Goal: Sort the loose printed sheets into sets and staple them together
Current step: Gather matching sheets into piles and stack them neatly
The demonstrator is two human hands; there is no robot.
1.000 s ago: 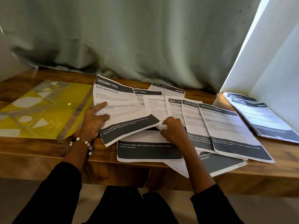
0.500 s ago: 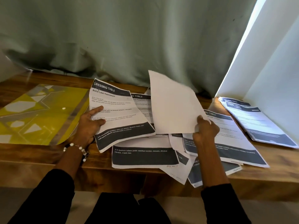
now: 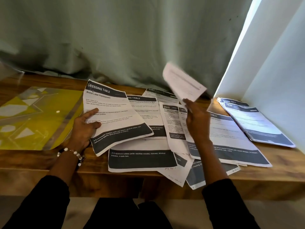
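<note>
A blurred printed sheet is pinched and held aloft by the right hand above the loose sheets spread along the wooden table's front edge. The "Bottle Label Replacement" sheet is gripped at its left edge by the left hand.

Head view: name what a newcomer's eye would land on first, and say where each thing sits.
First comes the blurred sheet that the right hand pinches in the air, above the loose printed sheets fanned across the wooden table. Next, at centre left, the left hand holds a "Dressing Table" page by its edge. A neater stack lies at far right, by the bright wall.
</note>
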